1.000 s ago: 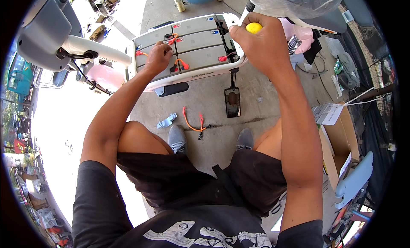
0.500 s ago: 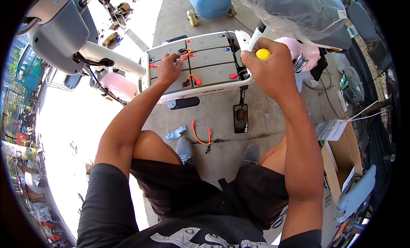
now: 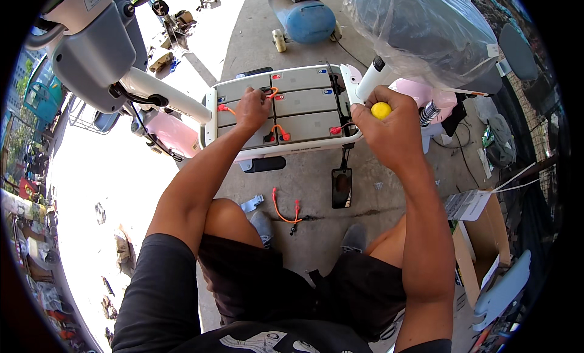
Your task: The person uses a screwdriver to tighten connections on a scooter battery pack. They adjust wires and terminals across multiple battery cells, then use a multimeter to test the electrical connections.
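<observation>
An electric scooter's white floor frame (image 3: 298, 148) stands before me, its bay filled with several grey batteries (image 3: 306, 102) in rows. My left hand (image 3: 253, 113) rests over the left batteries, fingers bent down beside a short orange jumper cable (image 3: 275, 90); what the fingertips pinch, if anything, is hidden. A second orange cable (image 3: 225, 108) with a red cap lies left of the hand, a third cable (image 3: 281, 131) nearer me. My right hand (image 3: 389, 125) is closed round a tool with a round yellow handle end (image 3: 381, 111), held by the frame's right end; its shaft is hidden.
On the concrete floor lie a loose orange cable (image 3: 287, 219) and a light blue strap (image 3: 252, 203). A mirror (image 3: 342, 187) hangs below the frame. The plastic-wrapped seat (image 3: 426, 34) rises at right, an open cardboard box (image 3: 486, 246) below it. A blue air compressor (image 3: 310, 21) stands behind.
The view has shifted, so the scooter sits lower in the picture. My left hand has moved slightly right over the batteries. My right hand keeps its grip on the yellow-ended tool.
</observation>
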Available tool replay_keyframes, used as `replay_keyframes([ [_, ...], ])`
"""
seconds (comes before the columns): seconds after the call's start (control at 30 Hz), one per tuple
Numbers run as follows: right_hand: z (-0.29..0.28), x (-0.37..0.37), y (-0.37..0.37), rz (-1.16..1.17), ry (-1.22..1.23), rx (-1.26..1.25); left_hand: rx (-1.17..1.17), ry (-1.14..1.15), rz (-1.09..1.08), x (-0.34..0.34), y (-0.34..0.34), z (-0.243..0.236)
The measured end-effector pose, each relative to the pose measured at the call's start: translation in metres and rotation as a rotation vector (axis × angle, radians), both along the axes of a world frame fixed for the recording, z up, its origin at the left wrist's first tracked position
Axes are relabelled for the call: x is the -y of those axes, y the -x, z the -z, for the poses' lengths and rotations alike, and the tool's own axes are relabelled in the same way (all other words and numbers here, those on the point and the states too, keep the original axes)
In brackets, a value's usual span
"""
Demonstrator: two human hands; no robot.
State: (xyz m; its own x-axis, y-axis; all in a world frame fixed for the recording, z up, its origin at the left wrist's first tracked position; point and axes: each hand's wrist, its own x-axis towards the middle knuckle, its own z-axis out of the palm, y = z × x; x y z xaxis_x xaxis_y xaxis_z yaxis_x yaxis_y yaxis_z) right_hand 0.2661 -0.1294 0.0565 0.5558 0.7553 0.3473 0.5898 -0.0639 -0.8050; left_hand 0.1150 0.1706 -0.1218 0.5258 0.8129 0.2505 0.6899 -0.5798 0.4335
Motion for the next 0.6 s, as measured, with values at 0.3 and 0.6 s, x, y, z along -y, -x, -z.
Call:
replay_keyframes([
  [0.3,0.002,-0.005,0.004,-0.032,-0.009,0.015,0.028,-0.039,0.098,0.003,0.002,0.000],
  [0.6,0.007,-0.011,0.005,-0.038,-0.028,0.012,0.063,-0.098,0.055,-0.002,0.000,0.007],
])
